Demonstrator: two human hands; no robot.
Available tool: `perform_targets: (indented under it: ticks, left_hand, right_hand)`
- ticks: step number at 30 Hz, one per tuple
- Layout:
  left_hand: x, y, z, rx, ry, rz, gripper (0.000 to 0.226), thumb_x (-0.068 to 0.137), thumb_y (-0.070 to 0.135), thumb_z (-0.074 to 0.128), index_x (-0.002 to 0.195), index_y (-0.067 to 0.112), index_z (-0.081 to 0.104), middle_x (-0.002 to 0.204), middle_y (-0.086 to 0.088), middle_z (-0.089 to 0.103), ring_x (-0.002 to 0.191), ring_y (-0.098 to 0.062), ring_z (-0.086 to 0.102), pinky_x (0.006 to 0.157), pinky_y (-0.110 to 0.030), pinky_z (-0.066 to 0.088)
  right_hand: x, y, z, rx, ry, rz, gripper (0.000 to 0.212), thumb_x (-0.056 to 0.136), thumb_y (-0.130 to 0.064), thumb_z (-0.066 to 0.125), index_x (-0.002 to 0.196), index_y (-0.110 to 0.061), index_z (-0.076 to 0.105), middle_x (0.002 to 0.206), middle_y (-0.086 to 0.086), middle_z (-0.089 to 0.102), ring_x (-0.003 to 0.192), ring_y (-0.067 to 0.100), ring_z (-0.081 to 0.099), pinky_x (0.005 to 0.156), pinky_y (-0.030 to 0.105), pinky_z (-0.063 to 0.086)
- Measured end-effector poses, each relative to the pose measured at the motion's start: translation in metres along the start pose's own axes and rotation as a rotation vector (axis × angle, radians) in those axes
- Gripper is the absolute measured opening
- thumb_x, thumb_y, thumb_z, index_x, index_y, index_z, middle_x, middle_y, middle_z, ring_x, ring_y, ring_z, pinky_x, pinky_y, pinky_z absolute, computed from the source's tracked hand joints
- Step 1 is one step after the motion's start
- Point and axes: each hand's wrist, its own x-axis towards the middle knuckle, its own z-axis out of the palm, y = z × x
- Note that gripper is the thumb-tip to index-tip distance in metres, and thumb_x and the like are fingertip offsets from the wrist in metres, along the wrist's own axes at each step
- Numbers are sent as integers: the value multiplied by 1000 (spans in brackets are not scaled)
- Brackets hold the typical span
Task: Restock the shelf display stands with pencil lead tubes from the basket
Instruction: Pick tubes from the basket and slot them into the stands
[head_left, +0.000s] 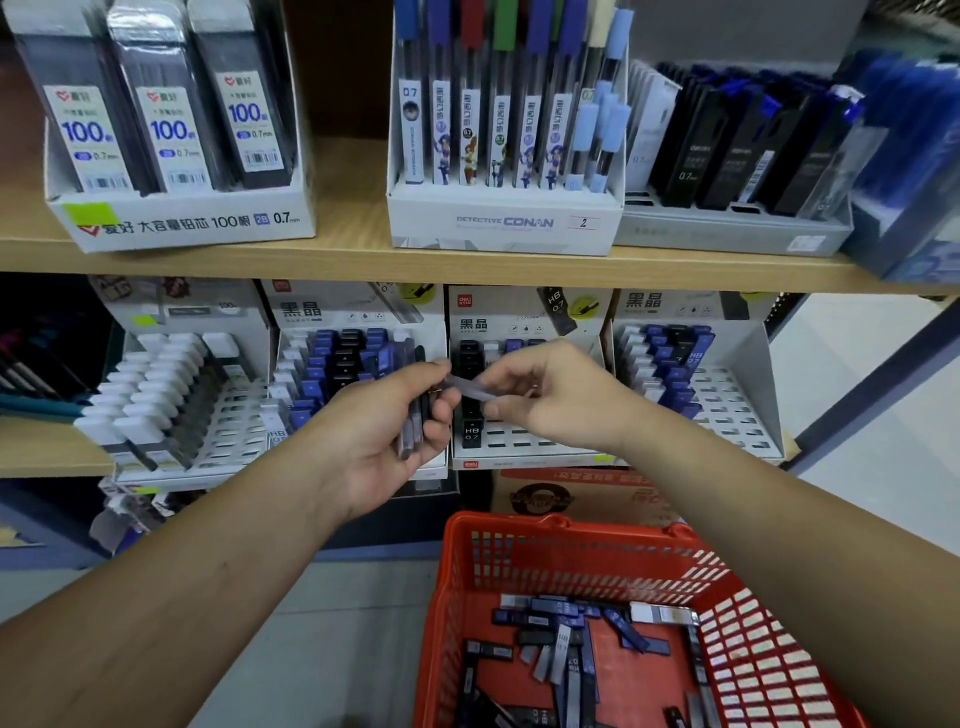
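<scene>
- The left hand (374, 441) gripped a bundle of lead tubes (413, 421) above the basket (566, 527).
- The right hand (545, 400) pinched one tube (470, 388) at the bundle's top.
- The display stand (524, 447) above the basket showed vacant slots.
- Many loose tubes (566, 649) lay in the basket, so restocking was judged unfinished.

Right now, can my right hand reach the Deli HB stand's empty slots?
Probably yes: the right hand is just before the Deli HB stand, and nothing covers its empty front slots.

Head-worn wide view, close, facing shelf (363, 260), tilted toward basket (519, 526), edges seemingly warped
</scene>
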Motion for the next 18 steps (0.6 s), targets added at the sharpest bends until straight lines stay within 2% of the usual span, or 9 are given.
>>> perform_targets:
  ticks: [5, 8, 10, 13, 16, 18]
  left_hand:
    - [1, -6, -2, 272, 72, 177, 29, 95, 28, 75, 106, 1, 71, 79, -10, 69, 63, -15, 59, 57, -27, 48]
    - [1, -8, -3, 396, 77, 239, 37, 95, 27, 75, 114, -4, 68, 80, -11, 71, 66, -19, 59, 63, -33, 46]
    - [-1, -9, -1, 419, 70, 234, 31, 97, 24, 73, 112, -3, 69, 81, -11, 73, 64, -16, 61, 60, -31, 48]
    - [-7, -14, 9, 453, 33, 212, 21, 98, 18, 71, 109, 0, 69, 89, -15, 78, 62, -13, 61, 57, -28, 48]
    - [-13, -22, 22, 488, -16, 192, 15, 99, 15, 69, 107, 3, 68, 94, -19, 78, 59, -13, 58, 55, -28, 46]
    - [-14, -29, 31, 526, -65, 173, 16, 98, 16, 70, 109, 3, 70, 94, -19, 78, 60, -14, 58, 53, -27, 46]
  right_hand:
    - [-17, 1, -13, 230, -67, 154, 14, 95, -3, 71, 108, 0, 71, 91, 16, 78, 70, 21, 67, 61, 34, 48]
    - [-26, 2, -18, 426, -53, 185, 20, 102, -5, 59, 115, 6, 69, 96, 24, 76, 64, 24, 62, 57, 31, 49]
    - [-33, 2, -26, 587, 12, 229, 24, 103, 0, 52, 118, 8, 69, 97, 29, 74, 65, 28, 61, 59, 34, 51]
    - [-50, -1, -38, 750, 94, 285, 28, 99, 9, 50, 121, 6, 68, 86, 28, 72, 75, 34, 69, 69, 37, 60]
    - [-65, -7, -45, 827, 185, 294, 27, 97, 10, 56, 120, 2, 67, 86, 21, 73, 84, 33, 74, 79, 39, 63]
    - [-75, -10, -49, 834, 250, 294, 21, 96, 5, 63, 117, 1, 66, 90, 20, 74, 81, 30, 74, 78, 38, 63]
